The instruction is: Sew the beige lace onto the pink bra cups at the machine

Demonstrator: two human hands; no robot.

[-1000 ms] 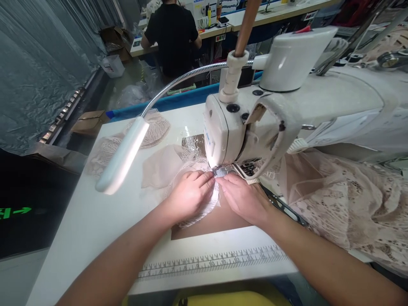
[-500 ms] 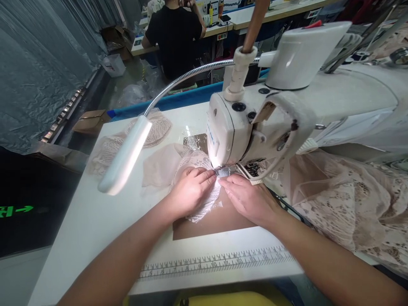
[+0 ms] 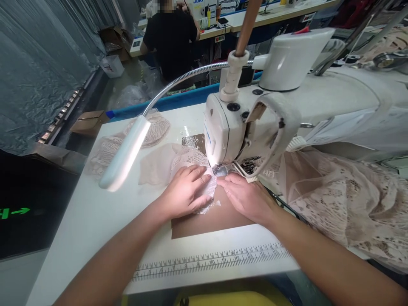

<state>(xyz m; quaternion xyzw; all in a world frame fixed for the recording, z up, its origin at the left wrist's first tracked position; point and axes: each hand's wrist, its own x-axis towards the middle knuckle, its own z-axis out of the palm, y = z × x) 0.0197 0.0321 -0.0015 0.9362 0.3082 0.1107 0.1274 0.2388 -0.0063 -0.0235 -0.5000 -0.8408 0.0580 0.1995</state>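
Under the needle area of a white sewing machine (image 3: 219, 127) lies a piece of pale lace fabric (image 3: 208, 187). My left hand (image 3: 188, 189) rests flat on the lace just left of the presser foot (image 3: 216, 168), fingers and thumb spread apart. My right hand (image 3: 245, 195) lies at the right edge of the lace, its fingers stretched toward the foot and its fingertips at the fabric edge. Sheer fabric (image 3: 156, 163) joined to lace spreads out beyond my left hand. Beneath the near end of the lace is a brown plate (image 3: 194, 227).
A lamp head (image 3: 126, 157) on a bendy neck hangs over the left of the white table (image 3: 92, 238). Folded lace pieces (image 3: 108, 153) lie behind it. More lace fabric (image 3: 360, 208) is heaped at right. A printed ruler (image 3: 212, 260) runs along the front. A person (image 3: 170, 38) sits beyond.
My left hand has drawn its fingertips back from the presser foot and spread its thumb over the lace. The near end of the lace has moved toward the foot. My right hand stays nearly in place.
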